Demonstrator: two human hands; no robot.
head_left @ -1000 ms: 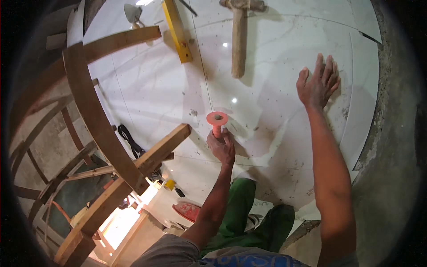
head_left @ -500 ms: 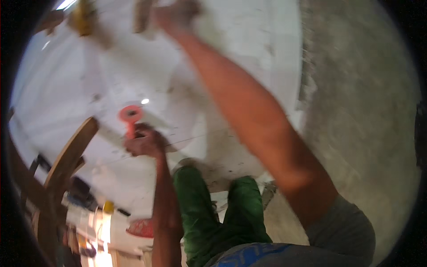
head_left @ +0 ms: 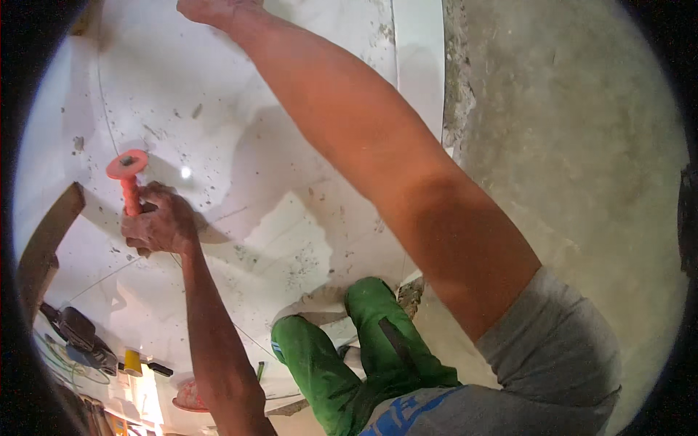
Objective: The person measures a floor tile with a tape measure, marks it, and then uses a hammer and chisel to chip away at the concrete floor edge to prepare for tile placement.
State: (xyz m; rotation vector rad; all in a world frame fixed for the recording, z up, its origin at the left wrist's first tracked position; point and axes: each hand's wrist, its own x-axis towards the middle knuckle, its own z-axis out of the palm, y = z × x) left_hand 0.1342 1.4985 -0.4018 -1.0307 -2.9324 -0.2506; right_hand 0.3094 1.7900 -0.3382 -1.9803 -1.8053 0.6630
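My left hand [head_left: 158,221] is closed around the pink grip of a chisel [head_left: 127,182] with a round hand guard, held upright on the white tiles [head_left: 254,218]. The metal top shows at the middle of the guard. My right arm reaches up to the top edge, where my right hand [head_left: 218,10] is cut off by the picture's edge, so what its fingers do or touch is hidden. Dark specks and thin joint lines mark the tile surface around the chisel.
A wooden frame piece [head_left: 47,243] stands at the left. Lower left lie a dark power tool [head_left: 78,338], a yellow cylinder [head_left: 133,362] and a red object [head_left: 187,396]. My green-trousered knees [head_left: 302,345] are on the tiles. Rough grey concrete [head_left: 563,160] runs along the right.
The view has swung right, shifting tiles and chisel leftward in the picture. My right hand has left its spread position on the tiles and reached forward to the top edge. My left hand still grips the chisel.
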